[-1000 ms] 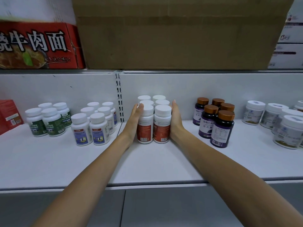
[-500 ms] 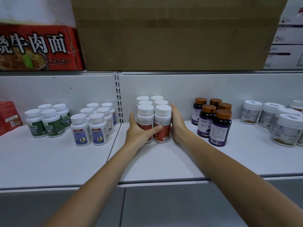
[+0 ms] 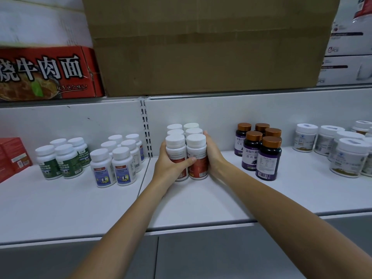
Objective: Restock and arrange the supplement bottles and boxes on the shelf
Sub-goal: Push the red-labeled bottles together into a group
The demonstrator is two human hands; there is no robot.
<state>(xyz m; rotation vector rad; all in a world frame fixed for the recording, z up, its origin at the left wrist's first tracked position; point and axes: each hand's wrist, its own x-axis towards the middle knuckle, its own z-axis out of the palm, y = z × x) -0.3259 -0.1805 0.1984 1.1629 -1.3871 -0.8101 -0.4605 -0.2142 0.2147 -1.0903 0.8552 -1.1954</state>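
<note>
Midway along the white metal shelf, near its back wall, left hand grips and right hand presses six white-capped, red-labelled plastic bottles; neighbouring bottle groups look arranged, this block nearly squared

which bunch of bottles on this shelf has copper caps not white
The dark purple bottles, just right of the right hand. Every other group, including the red-labelled bottles that the left hand grips, has white caps.
</note>
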